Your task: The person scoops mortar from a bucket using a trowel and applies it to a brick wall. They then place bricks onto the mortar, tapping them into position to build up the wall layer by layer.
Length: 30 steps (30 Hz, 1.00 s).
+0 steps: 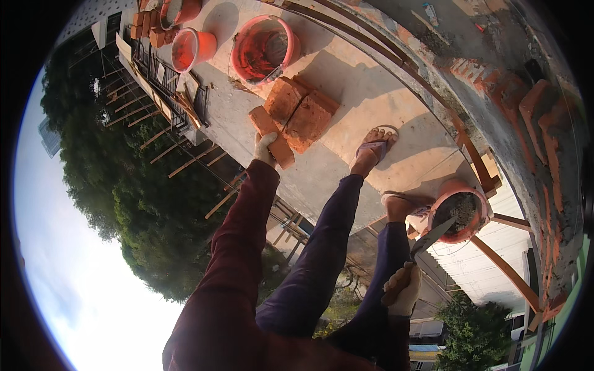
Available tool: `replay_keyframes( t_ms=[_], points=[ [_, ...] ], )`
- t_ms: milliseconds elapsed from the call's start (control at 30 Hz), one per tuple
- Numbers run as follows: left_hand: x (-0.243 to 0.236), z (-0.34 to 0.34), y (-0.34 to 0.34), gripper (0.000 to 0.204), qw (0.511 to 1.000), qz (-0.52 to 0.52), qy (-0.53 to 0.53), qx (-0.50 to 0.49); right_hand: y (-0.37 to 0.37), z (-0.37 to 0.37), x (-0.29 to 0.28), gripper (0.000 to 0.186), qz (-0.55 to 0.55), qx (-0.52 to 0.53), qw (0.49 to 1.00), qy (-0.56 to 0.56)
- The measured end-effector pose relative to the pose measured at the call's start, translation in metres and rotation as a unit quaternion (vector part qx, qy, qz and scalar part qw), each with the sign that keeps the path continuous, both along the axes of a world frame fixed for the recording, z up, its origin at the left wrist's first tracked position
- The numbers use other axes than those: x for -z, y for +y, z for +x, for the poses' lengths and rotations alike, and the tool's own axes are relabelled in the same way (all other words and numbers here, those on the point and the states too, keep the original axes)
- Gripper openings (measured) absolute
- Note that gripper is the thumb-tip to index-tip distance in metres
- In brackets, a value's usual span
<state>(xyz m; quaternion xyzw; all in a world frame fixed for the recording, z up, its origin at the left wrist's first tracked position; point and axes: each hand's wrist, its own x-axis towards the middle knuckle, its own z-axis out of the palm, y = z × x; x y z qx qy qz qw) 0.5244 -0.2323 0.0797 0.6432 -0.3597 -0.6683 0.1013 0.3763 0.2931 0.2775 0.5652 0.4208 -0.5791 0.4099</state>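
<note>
My left hand point(265, 148), in a pale glove, is closed on a single orange brick point(272, 137) beside a stack of bricks point(303, 114) on the boards. My right hand point(402, 289), also gloved, grips the wooden handle of a trowel point(433, 238). The blade points up toward a red bucket of mortar point(459, 213), its tip over the bucket's near rim; I cannot tell whether it touches the mortar. The bucket stands beside my sandalled foot.
A brick wall point(495, 93) under construction curves along the right. Large red bucket point(263, 49) and smaller red bucket point(193, 49) stand farther off, near more bricks point(145, 25). The platform point(229, 105) ends at the left above bamboo-like poles point(154, 136) and trees point(136, 204).
</note>
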Motion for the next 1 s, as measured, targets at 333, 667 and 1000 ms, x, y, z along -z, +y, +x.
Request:
replay_keyframes(
  t_ms=[333,667,1000],
  points=[
    [-0.194,-0.164,0.189,0.114,0.826,0.485,0.270,0.099,-0.112,-0.076,-0.049,0.050,-0.150,0.160,0.966,0.136],
    [-0.216,-0.307,0.264,0.105,0.633,0.518,0.194,0.542,-0.033,-0.074,-0.085,0.036,-0.058,0.259,0.917,0.298],
    [-0.272,-0.382,0.372,0.106,0.569,0.278,0.193,0.750,-0.012,-0.082,-0.105,0.037,0.119,0.343,0.882,0.300]
  ],
)
